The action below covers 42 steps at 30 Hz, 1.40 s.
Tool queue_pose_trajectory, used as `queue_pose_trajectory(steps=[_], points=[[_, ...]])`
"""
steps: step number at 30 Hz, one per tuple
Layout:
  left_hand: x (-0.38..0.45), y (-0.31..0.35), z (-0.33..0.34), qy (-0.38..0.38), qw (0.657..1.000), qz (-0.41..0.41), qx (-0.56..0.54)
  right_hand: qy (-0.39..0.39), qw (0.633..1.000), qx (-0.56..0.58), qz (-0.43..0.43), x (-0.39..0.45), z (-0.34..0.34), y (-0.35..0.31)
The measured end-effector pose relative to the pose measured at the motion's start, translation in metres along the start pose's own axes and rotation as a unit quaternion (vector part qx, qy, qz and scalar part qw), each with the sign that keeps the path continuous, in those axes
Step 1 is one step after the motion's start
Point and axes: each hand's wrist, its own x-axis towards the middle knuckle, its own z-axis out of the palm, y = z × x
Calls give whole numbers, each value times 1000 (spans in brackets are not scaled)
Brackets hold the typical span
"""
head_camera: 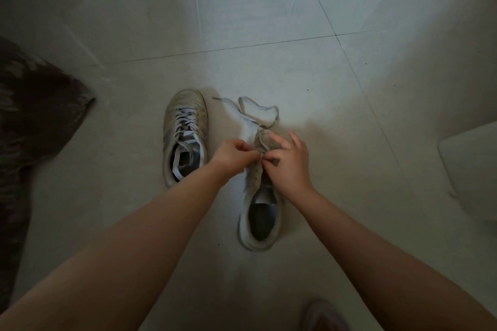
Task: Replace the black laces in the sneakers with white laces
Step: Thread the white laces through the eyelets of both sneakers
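Threading flat white lace [256, 113] into worn white sneaker [259, 212] | left hand [231, 154], right hand [289, 158] both pinch lace | risk: skipped eyelet, slack tail snagging

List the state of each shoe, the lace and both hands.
Left sneaker: upright on the floor, laced with a white lace, ends loose, untied.
Right sneaker: upright on the floor, only its lowest eyelets threaded, upper eyelets bare.
White lace: partly threaded in the right sneaker, the rest looped loose on the floor past the toe.
Left hand: pinches the lace at the eyelets.
Right hand: pinches the lace at the eyelets.
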Motion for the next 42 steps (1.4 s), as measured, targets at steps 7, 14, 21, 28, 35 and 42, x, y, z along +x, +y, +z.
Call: queue_pose_trajectory(steps=[7, 14, 21, 28, 35, 42], points=[[-16, -21, -17, -30, 999, 28, 9, -8, 999, 45, -13, -5, 5, -14], [-16, -30, -4, 71, 980, 130, 134, -13, 980, 196, 18, -28, -4, -1], [-18, -28, -9, 31, 975, 152, 159, -85, 658, 723, 191, -56, -50, 0], [-19, -24, -9, 30, 971, 148, 184, -113, 809, 498, 290, -60, -29, -16], [-18, -22, -8, 42, 966, 147, 209, -163, 981, -87, 66, -44, -36, -29], [-16, -21, -7, 38, 965, 141, 219, -157, 973, 124, -119, -59, -73, -23]])
